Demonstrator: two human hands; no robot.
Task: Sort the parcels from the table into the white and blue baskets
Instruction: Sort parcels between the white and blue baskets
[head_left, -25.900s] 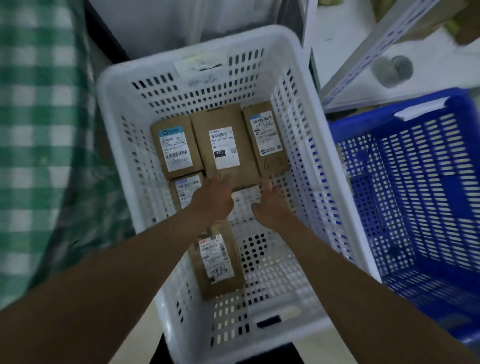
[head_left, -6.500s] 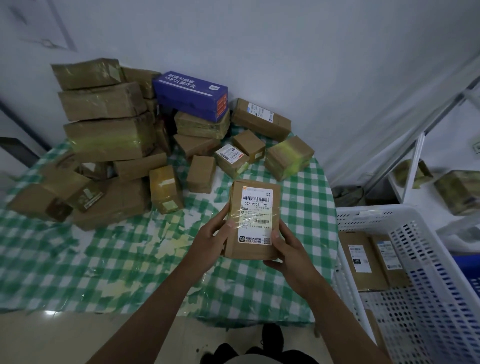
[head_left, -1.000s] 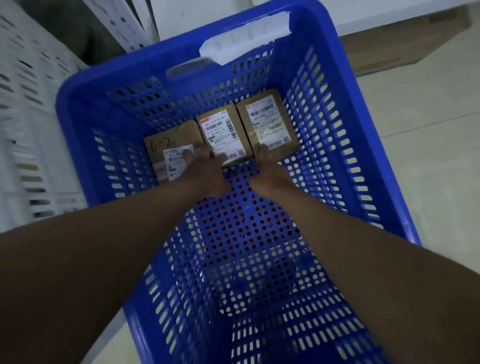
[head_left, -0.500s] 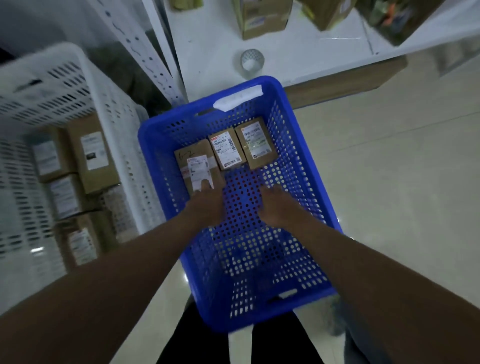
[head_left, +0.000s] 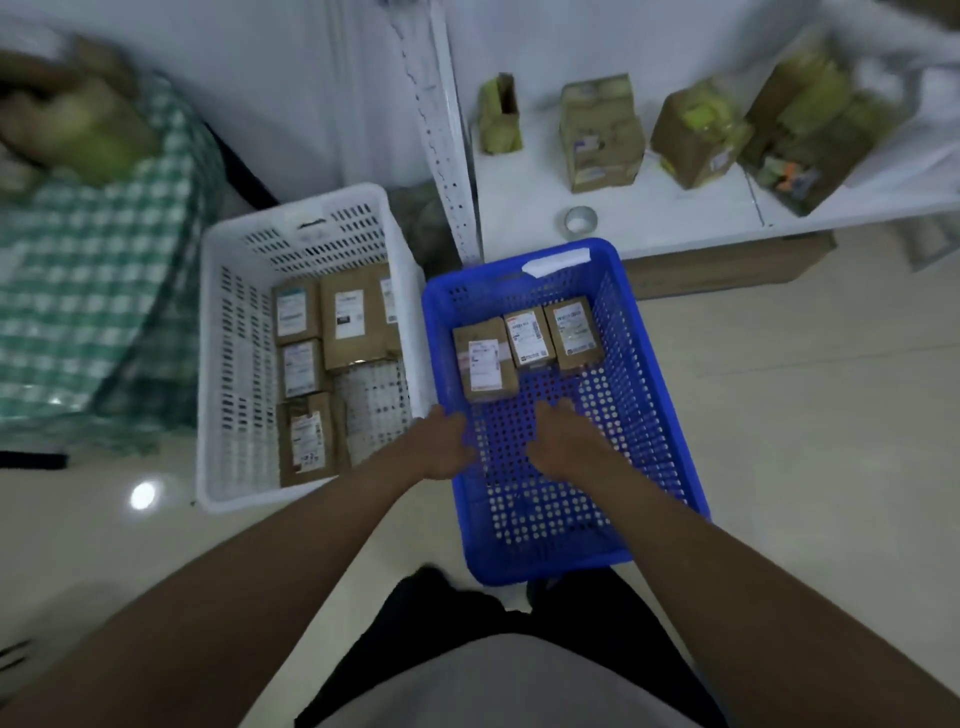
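Three parcels (head_left: 524, 348) lie in a row at the far end of the blue basket (head_left: 660, 415); more sit in the white basket (head_left: 213, 364) to its left. Left hand (head_left: 441, 441) and right hand (head_left: 563, 439) hover over the blue one, fingers loose, holding nothing. Best next: turn left to the table (head_left: 78, 291) and read one label before choosing. Labels here are blurred, unreadable.

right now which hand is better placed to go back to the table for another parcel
Probably left. The left hand hangs empty at the blue basket's left rim, nearer the checked table beyond the white basket. The right hand, also empty, is over the blue basket, farther away.
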